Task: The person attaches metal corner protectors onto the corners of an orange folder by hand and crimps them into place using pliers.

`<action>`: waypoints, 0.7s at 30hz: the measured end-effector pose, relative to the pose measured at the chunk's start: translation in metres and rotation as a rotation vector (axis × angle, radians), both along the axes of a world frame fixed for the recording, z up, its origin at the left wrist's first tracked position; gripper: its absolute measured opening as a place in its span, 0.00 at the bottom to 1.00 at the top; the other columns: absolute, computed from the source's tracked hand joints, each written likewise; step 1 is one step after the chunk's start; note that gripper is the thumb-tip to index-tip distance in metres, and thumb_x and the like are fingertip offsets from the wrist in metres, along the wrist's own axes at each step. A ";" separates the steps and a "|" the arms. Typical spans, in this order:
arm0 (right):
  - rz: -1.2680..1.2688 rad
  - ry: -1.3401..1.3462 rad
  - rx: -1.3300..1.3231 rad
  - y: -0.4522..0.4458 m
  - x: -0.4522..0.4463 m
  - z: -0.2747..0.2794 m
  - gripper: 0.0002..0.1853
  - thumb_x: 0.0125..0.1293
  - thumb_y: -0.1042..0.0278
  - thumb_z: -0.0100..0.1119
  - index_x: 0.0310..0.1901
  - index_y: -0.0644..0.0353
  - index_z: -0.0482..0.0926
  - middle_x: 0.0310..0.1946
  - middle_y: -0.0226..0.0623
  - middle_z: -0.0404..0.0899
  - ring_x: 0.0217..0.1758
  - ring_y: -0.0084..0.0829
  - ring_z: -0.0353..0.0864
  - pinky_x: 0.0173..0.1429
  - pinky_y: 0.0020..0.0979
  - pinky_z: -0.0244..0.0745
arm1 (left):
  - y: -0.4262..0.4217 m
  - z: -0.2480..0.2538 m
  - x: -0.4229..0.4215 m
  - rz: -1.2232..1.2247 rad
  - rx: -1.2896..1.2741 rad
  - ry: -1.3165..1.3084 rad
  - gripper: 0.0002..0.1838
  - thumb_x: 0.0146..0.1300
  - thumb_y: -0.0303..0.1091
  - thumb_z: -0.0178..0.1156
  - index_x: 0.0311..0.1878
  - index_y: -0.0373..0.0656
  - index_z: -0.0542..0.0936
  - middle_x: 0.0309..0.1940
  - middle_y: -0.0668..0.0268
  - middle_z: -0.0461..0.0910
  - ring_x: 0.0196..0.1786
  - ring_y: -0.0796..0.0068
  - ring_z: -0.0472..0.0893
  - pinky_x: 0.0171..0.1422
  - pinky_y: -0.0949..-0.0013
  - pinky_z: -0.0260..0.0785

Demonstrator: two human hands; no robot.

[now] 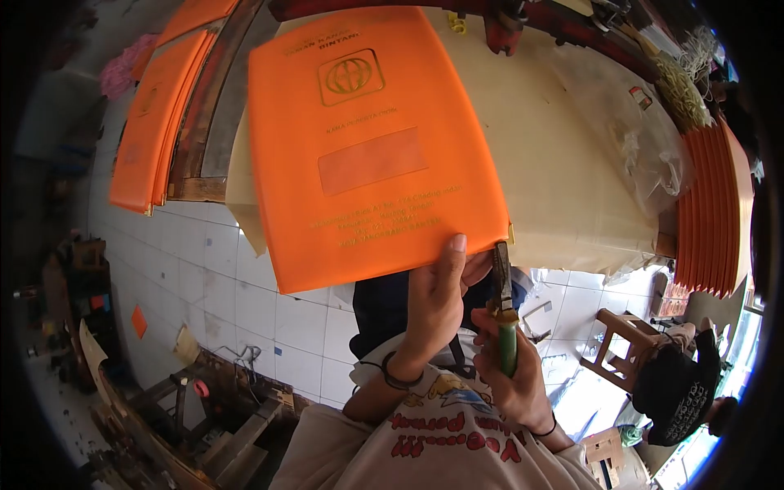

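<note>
A large orange folder [371, 163] with gold print and a clear window lies over the near edge of the paper-covered table. My left hand [441, 298] grips its lower edge, the thumb on top and the fingers underneath. In my right hand [514, 367] is a tool with a green handle [508, 347] and a dark metal head [501, 278]. The tool's tip touches or almost touches the folder's lower right corner, where a small gold-coloured piece [511, 234] shows.
More orange folders [155, 122] are stacked at the left, and a standing row [706, 212] is at the right. A clear plastic bag [629, 122] lies on the brown table cover [563, 196]. At lower right a person [678, 384] is near a wooden stool [612, 347].
</note>
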State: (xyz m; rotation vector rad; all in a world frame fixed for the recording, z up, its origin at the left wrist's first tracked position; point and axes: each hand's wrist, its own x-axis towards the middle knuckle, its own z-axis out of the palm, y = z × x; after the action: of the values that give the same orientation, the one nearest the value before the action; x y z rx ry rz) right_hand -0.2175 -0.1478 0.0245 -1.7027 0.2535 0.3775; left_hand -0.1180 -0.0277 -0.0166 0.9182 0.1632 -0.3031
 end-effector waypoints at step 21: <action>0.012 0.020 -0.067 -0.003 0.006 0.004 0.19 0.56 0.85 0.48 0.51 0.67 0.77 0.43 0.46 0.77 0.39 0.38 0.79 0.43 0.34 0.75 | -0.001 0.000 0.000 0.026 -0.008 -0.009 0.24 0.81 0.43 0.45 0.63 0.28 0.69 0.57 0.46 0.80 0.59 0.58 0.83 0.65 0.58 0.78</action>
State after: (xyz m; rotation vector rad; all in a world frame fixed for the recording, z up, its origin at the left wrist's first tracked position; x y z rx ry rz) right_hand -0.2120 -0.1505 0.0282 -1.7674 0.2734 0.3984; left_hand -0.1182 -0.0288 -0.0171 0.9087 0.1649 -0.2755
